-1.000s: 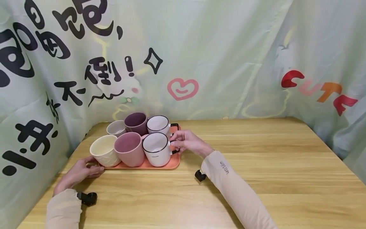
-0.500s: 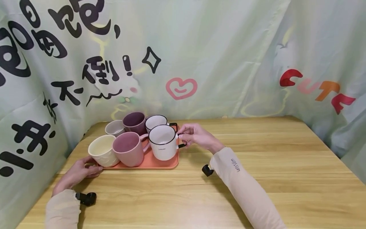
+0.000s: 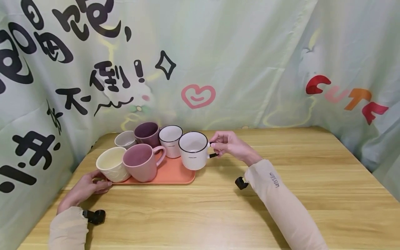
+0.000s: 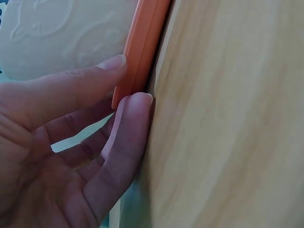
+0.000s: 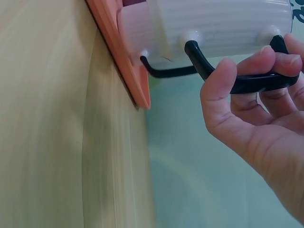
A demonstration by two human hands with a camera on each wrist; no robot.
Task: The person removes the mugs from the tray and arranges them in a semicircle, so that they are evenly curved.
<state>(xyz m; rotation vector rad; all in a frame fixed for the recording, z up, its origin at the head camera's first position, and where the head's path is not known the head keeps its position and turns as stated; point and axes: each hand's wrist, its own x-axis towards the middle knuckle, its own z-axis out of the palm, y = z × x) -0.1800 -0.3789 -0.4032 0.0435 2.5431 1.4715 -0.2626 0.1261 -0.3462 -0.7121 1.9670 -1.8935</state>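
My right hand (image 3: 229,145) grips the black handle (image 5: 256,83) of a white mug (image 3: 193,152) with a dark rim. The mug is upright, lifted over the right end of an orange tray (image 3: 178,172). At the tray's front left corner my left hand (image 3: 89,187) pinches the rim, one finger on top and another at its underside (image 4: 130,128). A cream cup (image 3: 113,166) stands right by these fingertips. Beside it is a pink mug (image 3: 140,165) with its handle to the right. A second white mug (image 3: 171,144) stands behind.
A dark purple cup (image 3: 147,135) and a small pale grey cup (image 3: 125,139) stand at the tray's back left. The wooden table (image 3: 281,166) stretches to the right. A printed curtain (image 3: 243,69) hangs along the back and left.
My right hand has lifted the front white mug off the tray and carried it right, uncovering the tray's front right part. My left hand stays at the tray corner.
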